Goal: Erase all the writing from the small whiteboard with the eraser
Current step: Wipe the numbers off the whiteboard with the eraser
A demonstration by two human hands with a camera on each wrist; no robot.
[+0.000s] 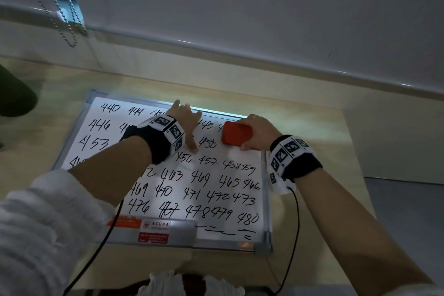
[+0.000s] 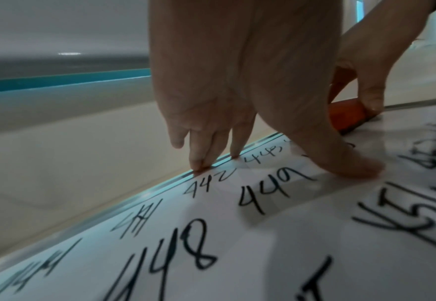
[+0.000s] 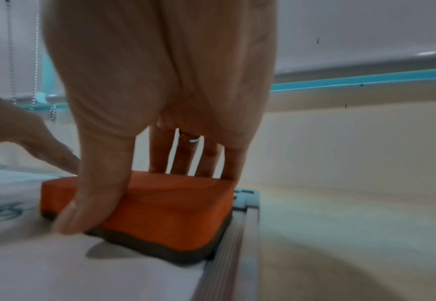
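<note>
Gripping the red eraser (image 1: 236, 136) at whiteboard (image 1: 249, 158) far-right corner, right hand (image 1: 258, 132); left hand (image 1: 186, 125) spread, pressing far edge, covering numbers. Bead chain (image 1: 69, 24) far left.

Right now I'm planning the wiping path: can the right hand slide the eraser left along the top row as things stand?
Probably not all the way: the left hand is planted on the whiteboard just left of the eraser that the right hand grips.
</note>
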